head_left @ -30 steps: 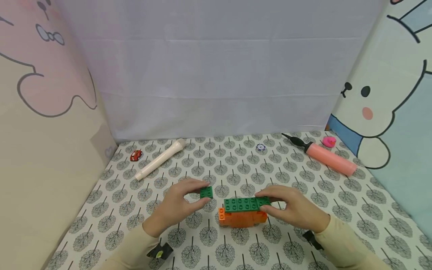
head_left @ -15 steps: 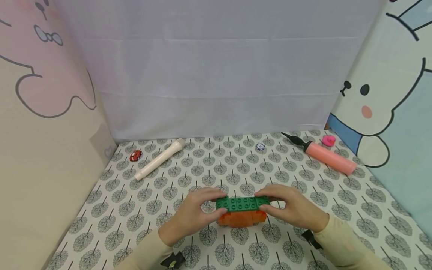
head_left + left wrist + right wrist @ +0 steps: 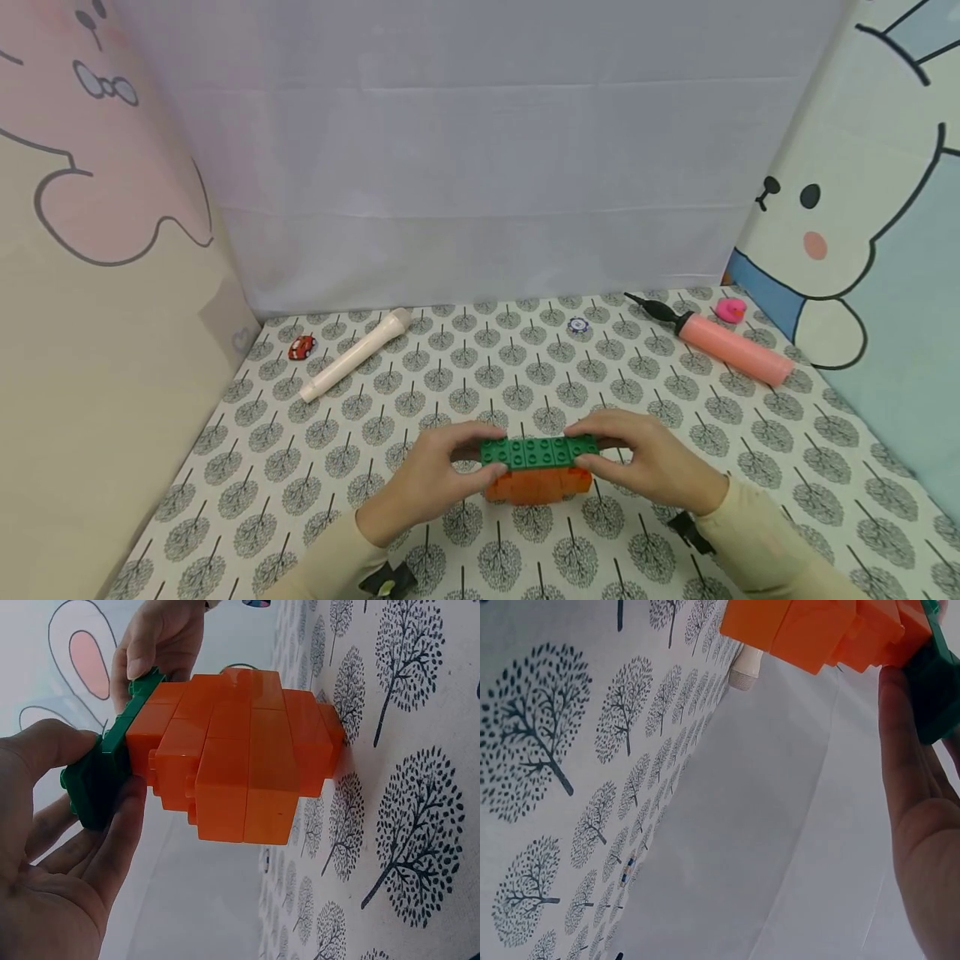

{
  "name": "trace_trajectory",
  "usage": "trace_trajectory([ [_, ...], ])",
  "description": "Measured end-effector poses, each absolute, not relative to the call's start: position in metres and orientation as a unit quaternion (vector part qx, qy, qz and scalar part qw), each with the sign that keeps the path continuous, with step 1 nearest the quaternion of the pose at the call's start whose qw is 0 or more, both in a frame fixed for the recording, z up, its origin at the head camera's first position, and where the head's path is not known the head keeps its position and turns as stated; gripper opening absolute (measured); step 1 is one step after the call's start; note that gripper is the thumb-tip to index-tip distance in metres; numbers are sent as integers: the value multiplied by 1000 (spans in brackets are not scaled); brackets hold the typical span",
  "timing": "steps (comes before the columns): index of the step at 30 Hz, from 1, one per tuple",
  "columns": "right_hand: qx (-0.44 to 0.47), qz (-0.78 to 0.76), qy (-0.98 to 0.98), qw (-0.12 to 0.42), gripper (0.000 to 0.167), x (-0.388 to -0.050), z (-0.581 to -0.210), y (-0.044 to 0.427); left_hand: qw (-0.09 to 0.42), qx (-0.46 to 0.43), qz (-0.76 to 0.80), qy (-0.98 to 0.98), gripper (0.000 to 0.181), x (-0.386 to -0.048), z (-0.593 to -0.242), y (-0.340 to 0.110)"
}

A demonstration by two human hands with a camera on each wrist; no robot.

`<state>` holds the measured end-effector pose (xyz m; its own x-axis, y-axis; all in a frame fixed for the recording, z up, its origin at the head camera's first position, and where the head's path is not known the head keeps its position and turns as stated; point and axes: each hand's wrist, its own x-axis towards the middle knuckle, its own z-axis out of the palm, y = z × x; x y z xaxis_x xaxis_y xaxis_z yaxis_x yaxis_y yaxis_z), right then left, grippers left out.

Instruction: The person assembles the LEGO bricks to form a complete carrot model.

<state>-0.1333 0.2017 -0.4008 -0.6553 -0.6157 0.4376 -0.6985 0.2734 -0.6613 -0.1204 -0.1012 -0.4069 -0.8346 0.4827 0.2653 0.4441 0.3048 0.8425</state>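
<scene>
A stepped body of orange toy building bricks point(image 3: 536, 486) stands on the tree-patterned cloth, with a row of green studded bricks point(image 3: 534, 452) along its top. My left hand point(image 3: 423, 479) pinches the green brick at the row's left end between thumb and fingers. In the left wrist view that green brick point(image 3: 94, 784) juts out past the orange part. At the opposite end, my right hand point(image 3: 656, 462) grips the rightmost green brick, whose underside point(image 3: 934, 694) shows in the right wrist view. Fingers hide parts of both end bricks.
Further back lie a red toy car point(image 3: 302, 347), a pale microphone-shaped stick point(image 3: 356, 356), a small blue-and-white chip point(image 3: 578, 325), a pink balloon pump point(image 3: 735, 348) with a black nozzle, and a pink toy duck point(image 3: 731, 310). Cloth walls point(image 3: 480, 183) enclose the table.
My left hand has moved right, bringing its separate green brick onto the left end of the green row. Over the last half second both hands stay almost still; the right keeps its grip.
</scene>
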Motion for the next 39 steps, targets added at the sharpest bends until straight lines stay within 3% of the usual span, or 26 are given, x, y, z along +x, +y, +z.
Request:
trace_trajectory([
  [10,395,456,-797,42,36,-134,-406,202,51,263,525,808,39,-122,-405,-101],
  [24,389,443,-807,36,36,-132,-404,203,36,273,495,824,39,-123,-404,-101],
  [32,371,398,-839,16,65,-130,-403,210,34,271,450,850,62,-121,-408,-107],
  [39,346,345,-871,-51,47,-133,-415,214,93,253,386,882,50,-124,-420,-114],
])
